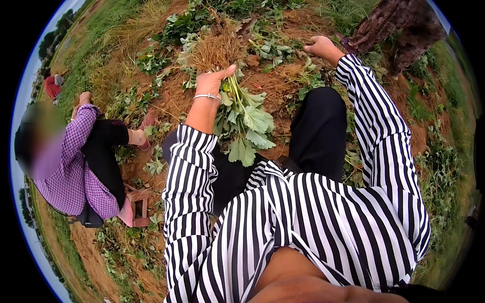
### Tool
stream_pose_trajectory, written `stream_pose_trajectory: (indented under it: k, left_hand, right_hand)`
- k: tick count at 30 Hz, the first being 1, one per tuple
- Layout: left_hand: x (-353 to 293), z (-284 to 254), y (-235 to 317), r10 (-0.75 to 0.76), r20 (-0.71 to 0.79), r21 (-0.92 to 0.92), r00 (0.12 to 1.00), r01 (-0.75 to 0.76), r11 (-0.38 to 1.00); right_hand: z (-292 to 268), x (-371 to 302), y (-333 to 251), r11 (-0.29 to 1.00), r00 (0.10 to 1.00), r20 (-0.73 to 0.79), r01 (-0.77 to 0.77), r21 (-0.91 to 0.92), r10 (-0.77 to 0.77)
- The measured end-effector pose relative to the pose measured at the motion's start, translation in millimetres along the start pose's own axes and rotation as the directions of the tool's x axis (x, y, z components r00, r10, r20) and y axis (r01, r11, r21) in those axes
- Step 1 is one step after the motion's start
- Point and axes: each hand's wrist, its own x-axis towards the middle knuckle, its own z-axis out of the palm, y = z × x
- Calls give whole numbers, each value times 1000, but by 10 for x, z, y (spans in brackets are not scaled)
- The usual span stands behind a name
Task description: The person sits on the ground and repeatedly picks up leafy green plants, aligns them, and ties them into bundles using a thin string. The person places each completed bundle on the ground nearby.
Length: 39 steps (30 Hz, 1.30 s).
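The left hand (212, 81) is raised in front of the body, its grip closed around a bunch of uprooted plants (237, 96). The bunch is held by the stems: the tangled brown roots (217, 50) point away from the person, and the broad green leaves (250, 131) hang down toward the person's knees. A thin metal bangle (207, 96) sits on the left wrist. The right hand (323, 48) is stretched forward and down to the reddish-brown soil (273, 86), among low green plants (273, 50) still rooted in the ground; its fingers curl downward at the plants, but whether the grip is closed on a stem cannot be told from this view. Both forearms wear a black-and-white striped shirt (303, 217), and the knees in black trousers (316, 131) are bent between the arms. To the person's left, well apart, a second person in a purple checked shirt (76, 177) crouches on the soil next to a small wooden stool (139, 207). At the upper right, a third person's patterned brown garment (399, 22) stands near the right hand.
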Motion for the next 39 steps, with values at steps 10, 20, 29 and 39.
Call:
stream_pose_trajectory:
  k: [10, 20, 29, 39]
  left_hand:
    - [111, 417, -268, 160, 174, 38, 972, -169, 985]
    - [309, 356, -299, 215, 136, 519, 967, -254, 816]
    - [168, 640, -366, 169, 103, 125, 980, -182, 975]
    - [85, 445, -418, 637, 317, 648, 702, -651, 395]
  right_hand:
    - [221, -67, -1301, 618, 991, -19, 96, 780, -129]
    - [423, 106, -1205, 931, 904, -389, 282, 231, -177]
    - [538, 153, -1156, 612, 962, -184, 22, 791, 203]
    - [23, 327, 554, 990, 860, -509, -95, -101, 30]
